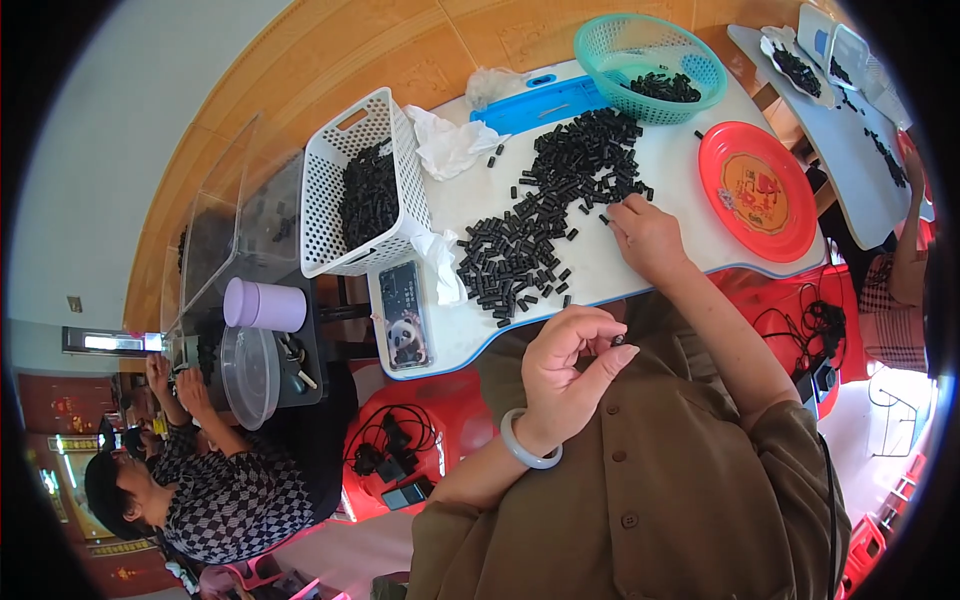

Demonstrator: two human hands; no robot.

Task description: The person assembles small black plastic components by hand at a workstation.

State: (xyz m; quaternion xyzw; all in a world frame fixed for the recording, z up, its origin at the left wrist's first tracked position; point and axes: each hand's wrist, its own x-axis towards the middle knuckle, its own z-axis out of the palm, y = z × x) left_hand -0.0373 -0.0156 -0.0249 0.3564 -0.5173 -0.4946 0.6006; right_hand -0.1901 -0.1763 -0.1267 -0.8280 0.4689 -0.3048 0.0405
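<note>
My left hand (572, 372), with a pale bangle at its wrist, is raised in front of my body. Its thumb and fingers pinch a small black cylindrical piece (618, 341), seen partly end-on. Over the table, my right hand (645, 238) has its fingers curled together, and another small black cylinder (604, 219) shows at their tips. Just beyond and left of that hand spreads a loose heap of black cylindrical pieces (510, 255), reaching back toward the far edge of the white table (640, 285).
A white perforated basket (412, 222) of black pieces stands left, beside a panda-patterned phone (403, 315) and crumpled tissues (440, 145). At the back are a blue tray (520, 112) and a green colander (598, 85); a red round tray (795, 235) lies right. Another person (235, 490) works at left.
</note>
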